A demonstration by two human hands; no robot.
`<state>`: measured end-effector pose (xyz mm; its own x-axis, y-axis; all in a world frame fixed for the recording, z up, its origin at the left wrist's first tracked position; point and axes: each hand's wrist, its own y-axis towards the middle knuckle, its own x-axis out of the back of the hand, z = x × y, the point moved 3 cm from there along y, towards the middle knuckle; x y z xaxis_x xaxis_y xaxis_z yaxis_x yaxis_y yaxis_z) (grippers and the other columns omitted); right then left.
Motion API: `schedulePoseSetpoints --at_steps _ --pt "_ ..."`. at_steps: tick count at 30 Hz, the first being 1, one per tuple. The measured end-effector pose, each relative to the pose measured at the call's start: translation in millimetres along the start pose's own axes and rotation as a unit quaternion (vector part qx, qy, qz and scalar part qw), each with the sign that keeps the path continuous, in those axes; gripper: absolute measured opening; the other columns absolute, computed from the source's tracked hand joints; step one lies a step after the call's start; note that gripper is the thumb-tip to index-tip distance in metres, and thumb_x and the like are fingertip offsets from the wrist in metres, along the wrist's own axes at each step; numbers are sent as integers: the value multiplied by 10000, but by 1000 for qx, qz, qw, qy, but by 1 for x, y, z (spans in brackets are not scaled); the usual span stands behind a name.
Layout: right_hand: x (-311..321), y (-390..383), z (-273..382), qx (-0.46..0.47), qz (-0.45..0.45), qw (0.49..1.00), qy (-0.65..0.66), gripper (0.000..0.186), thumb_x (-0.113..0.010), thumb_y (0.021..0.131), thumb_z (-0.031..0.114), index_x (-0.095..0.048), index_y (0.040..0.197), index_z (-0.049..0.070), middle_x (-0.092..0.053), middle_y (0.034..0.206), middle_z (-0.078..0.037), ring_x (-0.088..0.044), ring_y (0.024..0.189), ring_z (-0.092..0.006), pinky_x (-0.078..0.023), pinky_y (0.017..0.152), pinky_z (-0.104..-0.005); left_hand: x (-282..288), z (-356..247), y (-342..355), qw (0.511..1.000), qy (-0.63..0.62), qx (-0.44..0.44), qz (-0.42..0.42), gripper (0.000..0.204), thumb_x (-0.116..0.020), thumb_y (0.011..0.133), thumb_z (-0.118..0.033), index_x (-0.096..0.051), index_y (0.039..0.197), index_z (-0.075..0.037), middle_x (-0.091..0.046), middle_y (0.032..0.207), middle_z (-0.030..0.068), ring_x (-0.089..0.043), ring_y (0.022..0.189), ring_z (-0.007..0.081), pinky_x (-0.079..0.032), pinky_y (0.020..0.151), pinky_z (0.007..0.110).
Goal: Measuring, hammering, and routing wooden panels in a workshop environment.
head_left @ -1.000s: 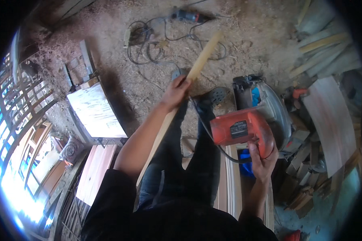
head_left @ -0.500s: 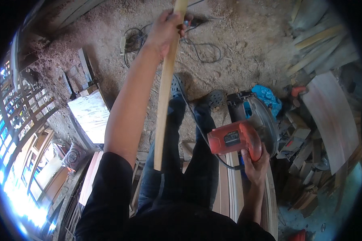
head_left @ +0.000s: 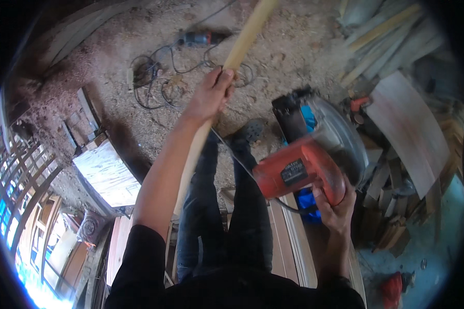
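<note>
Long pale wood strip [head_left: 246, 41], clenched in left hand [head_left: 211, 97], slants more rightward than half-second earlier; right hand [head_left: 338, 208] grips red circular saw [head_left: 310, 162]

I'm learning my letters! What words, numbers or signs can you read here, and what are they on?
I can't read any words for you here.
Dark label on the red power saw in the right hand: pale print, too small and blurred to read.
Pale patterned bundle at the left: dark marks, too blurred to tell if they're letters.
</note>
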<state>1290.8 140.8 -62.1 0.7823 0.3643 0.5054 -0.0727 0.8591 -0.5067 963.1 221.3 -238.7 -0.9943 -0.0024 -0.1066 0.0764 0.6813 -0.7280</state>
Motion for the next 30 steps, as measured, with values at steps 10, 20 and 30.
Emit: schedulePoseSetpoints --at_steps 10,20,30 --pt "-6 38 65 35 54 998 -2 297 -727 831 133 -645 1074 -18 -673 868 -116 -671 796 -192 -525 758 -333 -12 26 -12 955 265 -113 69 386 -515 1072 -371 -660 1137 -19 -683 888 147 -667 849 255 -514 805 410" --pt "-32 45 60 -17 35 996 83 426 -683 851 39 -606 1256 -67 -699 1060 -98 -667 991 -164 -530 891 -306 -21 11 -13 936 309 -138 100 349 -505 1056 -310 -658 1198 -30 -710 1101 216 -673 1060 401 -517 931 477" --pt "-31 44 48 58 18 996 60 386 -675 870 46 -583 1230 -60 -617 774 -43 -533 587 -80 -402 494 -218 -21 23 -18 935 296 -170 95 369 -509 1044 -336 -664 1134 -13 -707 1046 266 -670 1027 453 -523 908 515"
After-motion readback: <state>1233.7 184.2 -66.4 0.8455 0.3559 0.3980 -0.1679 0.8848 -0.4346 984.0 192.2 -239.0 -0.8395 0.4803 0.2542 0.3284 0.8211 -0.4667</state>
